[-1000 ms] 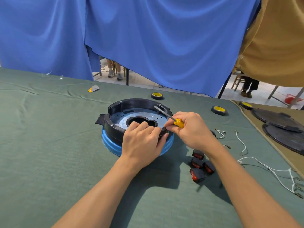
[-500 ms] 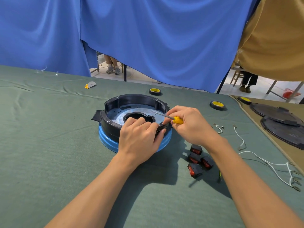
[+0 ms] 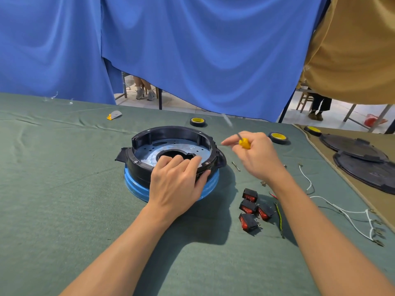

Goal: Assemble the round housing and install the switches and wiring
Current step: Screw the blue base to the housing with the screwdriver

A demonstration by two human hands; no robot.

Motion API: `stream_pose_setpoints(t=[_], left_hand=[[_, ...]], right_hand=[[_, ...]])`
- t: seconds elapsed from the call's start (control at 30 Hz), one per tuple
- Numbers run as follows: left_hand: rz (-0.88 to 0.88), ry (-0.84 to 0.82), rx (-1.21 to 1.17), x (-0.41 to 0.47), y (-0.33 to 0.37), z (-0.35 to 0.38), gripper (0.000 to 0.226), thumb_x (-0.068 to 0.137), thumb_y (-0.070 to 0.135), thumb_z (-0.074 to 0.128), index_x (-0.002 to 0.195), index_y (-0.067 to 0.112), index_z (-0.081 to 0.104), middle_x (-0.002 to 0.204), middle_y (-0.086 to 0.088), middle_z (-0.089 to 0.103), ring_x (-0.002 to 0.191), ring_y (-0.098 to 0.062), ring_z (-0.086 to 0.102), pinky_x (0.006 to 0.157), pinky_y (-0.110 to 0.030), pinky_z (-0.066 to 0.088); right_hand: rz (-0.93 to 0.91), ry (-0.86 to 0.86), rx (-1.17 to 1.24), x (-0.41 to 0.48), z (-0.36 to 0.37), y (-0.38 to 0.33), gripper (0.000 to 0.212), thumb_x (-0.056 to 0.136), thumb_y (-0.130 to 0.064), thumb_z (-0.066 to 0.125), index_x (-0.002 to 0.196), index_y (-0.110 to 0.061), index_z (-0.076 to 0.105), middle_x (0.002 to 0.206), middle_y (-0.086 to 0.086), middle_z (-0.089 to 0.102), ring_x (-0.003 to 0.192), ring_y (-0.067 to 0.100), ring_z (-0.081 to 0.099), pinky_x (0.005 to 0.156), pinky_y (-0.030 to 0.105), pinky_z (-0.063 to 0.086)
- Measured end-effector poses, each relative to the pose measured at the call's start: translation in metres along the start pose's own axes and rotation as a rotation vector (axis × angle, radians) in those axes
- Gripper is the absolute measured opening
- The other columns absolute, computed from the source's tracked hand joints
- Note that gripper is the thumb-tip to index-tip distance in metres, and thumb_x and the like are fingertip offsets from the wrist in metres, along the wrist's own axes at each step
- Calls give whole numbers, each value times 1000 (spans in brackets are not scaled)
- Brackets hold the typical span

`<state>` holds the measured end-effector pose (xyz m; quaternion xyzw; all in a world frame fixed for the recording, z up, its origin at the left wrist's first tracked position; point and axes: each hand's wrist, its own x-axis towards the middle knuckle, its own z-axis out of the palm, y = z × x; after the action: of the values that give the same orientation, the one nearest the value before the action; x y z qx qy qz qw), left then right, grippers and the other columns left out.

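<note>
The round black housing [image 3: 171,133] with a grey metal plate inside sits on a blue base [image 3: 136,189] in the middle of the green cloth. My left hand [image 3: 177,182] grips its near rim, fingers over the edge. My right hand [image 3: 256,154] is lifted off to the right of the housing and holds a yellow-handled screwdriver [image 3: 243,143], its blurred shaft pointing up and away. Several black rocker switches with red faces [image 3: 252,208] lie near my right forearm. White wires [image 3: 350,216] with terminals lie farther right.
Two yellow-and-black tape rolls [image 3: 197,121] [image 3: 277,137] lie behind the housing. Black round covers [image 3: 361,161] rest on a brown cloth at the right. A green-yellow wire [image 3: 279,218] and a small screw bit [image 3: 236,166] lie beside the switches. Blue curtains hang behind the table.
My right hand has lifted the screwdriver off the housing's rim and swung it up and to the right. My left hand stays on the rim.
</note>
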<state>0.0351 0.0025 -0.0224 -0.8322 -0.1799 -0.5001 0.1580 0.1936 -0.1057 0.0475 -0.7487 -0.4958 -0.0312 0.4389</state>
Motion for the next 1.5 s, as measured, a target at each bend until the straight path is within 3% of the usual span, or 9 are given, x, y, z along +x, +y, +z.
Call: stream_pose_setpoints(t=[0.1, 0.2, 0.43, 0.53, 0.83, 1.0, 1.1, 1.3, 1.5], left_hand=[[8, 39, -14, 1, 3, 0, 25, 87, 33, 65, 105, 18, 73, 74, 5, 66, 70, -22, 61, 68, -37, 46], [20, 60, -44, 2, 6, 1, 10, 88, 28, 66, 88, 21, 73, 79, 7, 68, 71, -22, 63, 69, -38, 47], [-29, 19, -67, 4, 8, 0, 8, 86, 28, 69, 82, 22, 73, 80, 9, 67, 76, -20, 63, 75, -37, 43], [-41, -16, -60, 3, 9, 0, 7, 86, 29, 67, 84, 24, 72, 83, 9, 67, 78, -19, 63, 78, -36, 40], [-17, -15, -65, 5, 10, 1, 3, 83, 22, 72, 85, 20, 73, 96, 7, 67, 89, -20, 62, 83, -35, 36], [-10, -37, -16, 3, 11, 2, 7, 88, 24, 67, 89, 18, 71, 96, 5, 67, 89, -22, 63, 81, -37, 37], [-4, -41, -9, 2, 11, 1, 11, 89, 23, 66, 96, 18, 72, 97, 3, 68, 89, -23, 63, 80, -37, 40], [-30, -58, 1, -2, 13, -3, 35, 87, 23, 68, 121, 12, 66, 93, 2, 68, 86, -23, 63, 78, -37, 42], [-29, -74, -38, 0, 15, -6, 10, 87, 19, 69, 96, 16, 73, 92, 1, 70, 85, -25, 64, 76, -38, 44]], right_hand=[[247, 35, -22, 1, -2, 26, 23, 93, -9, 55, 95, -21, 75, 95, -3, 72, 72, 5, 59, 70, 23, 51], [406, -35, -102, -1, 5, 45, 23, 92, -11, 55, 94, -19, 76, 102, 3, 73, 98, 24, 63, 90, 42, 52], [517, -70, -353, 10, 27, 64, 15, 84, -22, 64, 84, -9, 72, 86, 12, 68, 83, 32, 59, 73, 41, 54], [538, -29, -417, 14, 36, 66, 19, 84, -27, 68, 75, -11, 64, 79, 8, 62, 72, 29, 57, 57, 32, 43], [508, -51, -564, 17, 37, 68, 13, 91, -13, 56, 83, -12, 46, 77, 4, 36, 76, 33, 45, 65, 35, 38], [674, -5, 65, 19, 28, 57, 10, 92, -4, 47, 94, 0, 56, 100, 15, 59, 80, 25, 60, 59, 33, 53], [747, -62, 364, 14, 29, 39, 11, 96, -3, 46, 99, -1, 56, 109, 19, 61, 60, 11, 54, 46, 25, 53], [839, -39, 587, 2, 36, 22, 13, 96, -1, 46, 85, -6, 50, 82, 13, 63, 41, 7, 41, 50, 28, 55], [859, -45, 812, 2, 31, 17, 11, 96, -2, 47, 87, -2, 54, 65, 9, 63, 31, 3, 31, 48, 23, 52]])
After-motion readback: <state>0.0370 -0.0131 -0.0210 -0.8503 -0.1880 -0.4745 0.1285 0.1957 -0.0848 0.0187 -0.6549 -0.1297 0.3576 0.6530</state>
